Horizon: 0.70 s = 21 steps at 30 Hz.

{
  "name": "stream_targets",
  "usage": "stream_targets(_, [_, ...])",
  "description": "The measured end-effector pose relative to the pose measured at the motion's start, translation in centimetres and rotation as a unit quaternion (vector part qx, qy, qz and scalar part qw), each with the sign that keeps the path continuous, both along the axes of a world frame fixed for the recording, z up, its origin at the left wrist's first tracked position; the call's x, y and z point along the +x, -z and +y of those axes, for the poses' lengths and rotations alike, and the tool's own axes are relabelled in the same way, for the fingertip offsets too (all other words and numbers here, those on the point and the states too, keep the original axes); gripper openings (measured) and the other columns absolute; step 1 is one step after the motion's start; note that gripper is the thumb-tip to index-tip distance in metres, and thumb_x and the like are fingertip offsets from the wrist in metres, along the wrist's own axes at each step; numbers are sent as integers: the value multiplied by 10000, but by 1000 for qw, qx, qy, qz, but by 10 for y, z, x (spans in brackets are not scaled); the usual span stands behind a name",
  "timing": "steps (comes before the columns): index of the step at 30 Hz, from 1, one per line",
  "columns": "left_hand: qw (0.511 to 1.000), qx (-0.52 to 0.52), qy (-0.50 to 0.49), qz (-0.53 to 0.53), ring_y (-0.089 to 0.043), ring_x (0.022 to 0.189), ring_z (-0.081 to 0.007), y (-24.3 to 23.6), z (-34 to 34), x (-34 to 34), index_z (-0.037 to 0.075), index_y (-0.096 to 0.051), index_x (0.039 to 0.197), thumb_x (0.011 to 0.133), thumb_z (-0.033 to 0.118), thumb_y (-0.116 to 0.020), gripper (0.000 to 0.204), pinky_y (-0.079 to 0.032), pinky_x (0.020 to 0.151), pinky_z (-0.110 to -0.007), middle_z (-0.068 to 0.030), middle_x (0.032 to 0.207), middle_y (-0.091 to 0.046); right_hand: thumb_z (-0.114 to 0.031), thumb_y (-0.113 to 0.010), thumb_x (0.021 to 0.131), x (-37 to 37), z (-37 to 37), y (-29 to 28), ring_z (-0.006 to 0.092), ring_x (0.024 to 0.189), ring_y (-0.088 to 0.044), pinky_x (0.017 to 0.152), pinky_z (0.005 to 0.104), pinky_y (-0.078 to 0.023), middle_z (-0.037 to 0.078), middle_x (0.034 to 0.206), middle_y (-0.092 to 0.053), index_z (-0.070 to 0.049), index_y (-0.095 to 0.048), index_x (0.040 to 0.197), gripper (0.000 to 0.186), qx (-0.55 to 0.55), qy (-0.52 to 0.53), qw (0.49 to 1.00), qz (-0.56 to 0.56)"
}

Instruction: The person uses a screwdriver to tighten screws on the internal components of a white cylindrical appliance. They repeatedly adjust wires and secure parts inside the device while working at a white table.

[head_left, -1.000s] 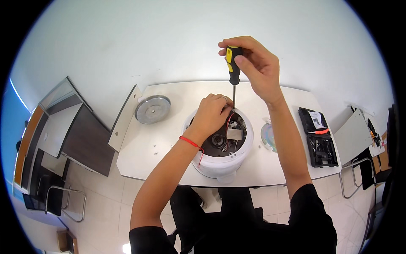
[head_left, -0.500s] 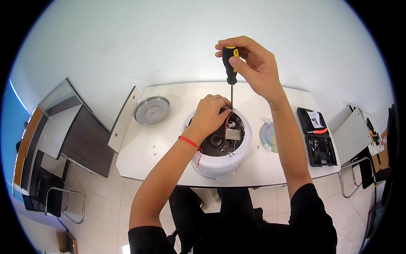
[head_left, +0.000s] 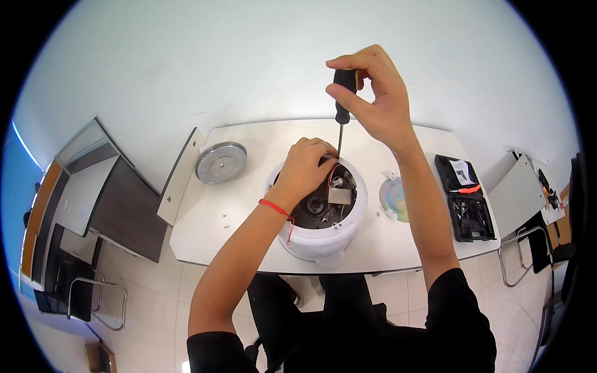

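Black-and-yellow, the plastic-handled screwdriver (head_left: 340, 105) is riding higher than a second ago, your right hand (head_left: 373, 99) fingers closing around it, tip dipping inside the round white appliance shell (head_left: 323, 239) on the counter (head_left: 398, 242). Your left hand (head_left: 305, 165) is staying curled over the rim, bracing it.

**Hidden under the hand, too small in the case**

The left hand (head_left: 306, 166) covers the near-left part of the white appliance (head_left: 320, 239) opening, hiding the screwdriver (head_left: 341, 105) tip. Right of the appliance, the bits in the open black tool case (head_left: 466, 199) are too small to tell apart.
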<state>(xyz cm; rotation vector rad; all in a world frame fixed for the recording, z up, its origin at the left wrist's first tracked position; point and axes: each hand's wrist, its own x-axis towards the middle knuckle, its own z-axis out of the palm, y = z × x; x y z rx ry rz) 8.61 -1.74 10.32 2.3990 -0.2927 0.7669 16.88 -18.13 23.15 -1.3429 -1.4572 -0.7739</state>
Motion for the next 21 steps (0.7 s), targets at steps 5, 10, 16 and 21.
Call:
stream_targets(5, [1000, 4, -1, 6, -638, 1019, -328, 0, -1, 1, 26, -769, 995, 915, 108, -738, 119, -510, 949, -429, -104, 1035, -753, -57, -746, 900, -2, 4, 6, 149, 947, -612, 784, 300, -492, 45, 1080, -700, -123, -771, 1219, 327, 6, -202, 969, 144])
stream_targets(10, [1000, -3, -2, 13, -637, 1030, -327, -1, -1, 0, 25, -768, 999, 920, 111, -736, 121, -511, 949, -431, -103, 1042, -751, -56, -754, 902, 2, 2, 8, 158, 992, -638, 842, 313, -506, 62, 1149, -720, -116, -760, 1250, 354, 29, -71, 997, 21])
stream_targets(16, [1000, -6, -4, 15, -636, 1034, -324, -1, -2, 0, 20, -766, 999, 923, 109, -734, 121, -511, 948, -432, -106, 1041, -750, -24, -719, 917, 4, -3, 9, 160, 1026, -636, 873, 324, -513, 70, 1158, -718, -90, -755, 1260, 351, -6, -107, 994, 30])
stream_targets(21, [1000, -10, -6, 17, -639, 1026, -326, 1, -2, 2, 16, -765, 1000, 922, 107, -732, 124, -512, 946, -434, -109, 1035, -752, -3, -682, 932, -5, 0, 1, 169, 991, -631, 879, 316, -518, 77, 1161, -717, -75, -765, 1233, 321, -4, -174, 983, 58])
